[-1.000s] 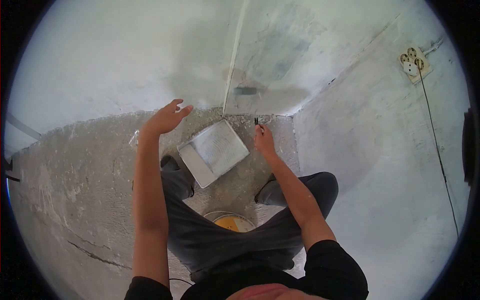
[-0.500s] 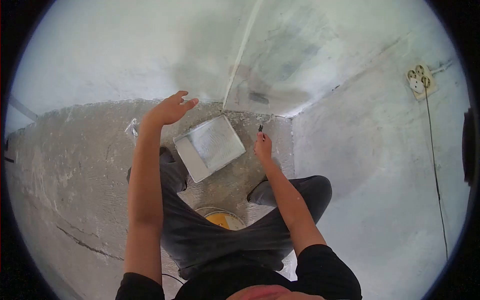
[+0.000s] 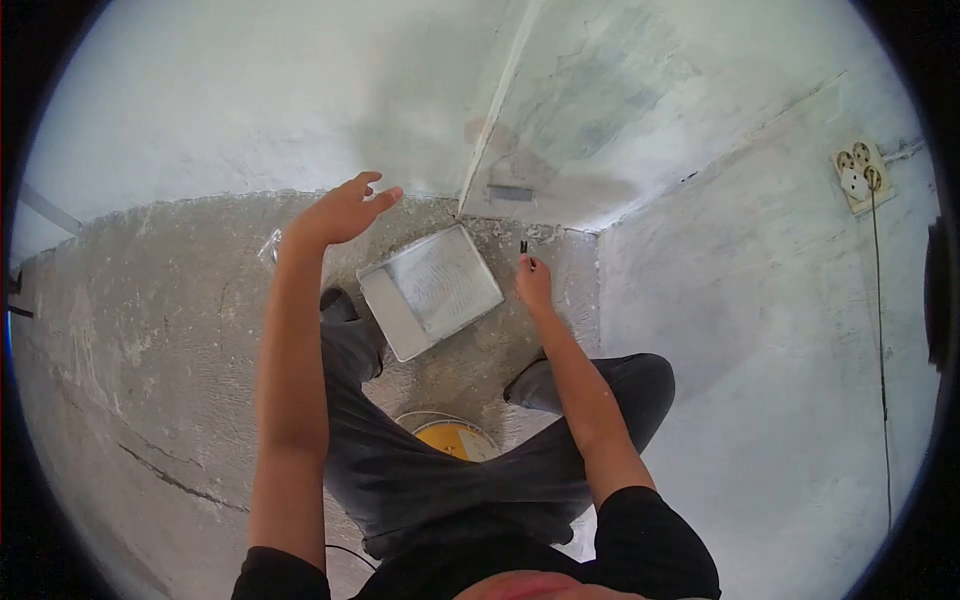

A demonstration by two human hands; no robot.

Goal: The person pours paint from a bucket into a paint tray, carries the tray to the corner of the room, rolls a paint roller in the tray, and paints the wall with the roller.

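Note:
My right hand (image 3: pixel 535 285) is closed around the dark handle of a paint roller (image 3: pixel 511 193), near the wall corner. Its grey sleeve lies against the lower wall; the thin frame between sleeve and handle barely shows. On the floor between my hands, a paint tray (image 3: pixel 402 320) with a ridged slope is coated in white paint. Up and left of that tray hangs my left hand (image 3: pixel 345 212), fingers apart and nothing in it.
Between my legs stands a yellow-and-white bucket (image 3: pixel 455 440) with a wire handle. A clear plastic scrap (image 3: pixel 270 247) lies on the rough concrete floor (image 3: pixel 180 330). On the right wall (image 3: pixel 720 300) is a power socket (image 3: pixel 860 178) with a cord running down.
The roller sleeve has moved a little left along the wall. My right hand has shifted slightly forward, and the whole view has turned a little. My left hand stays raised and open.

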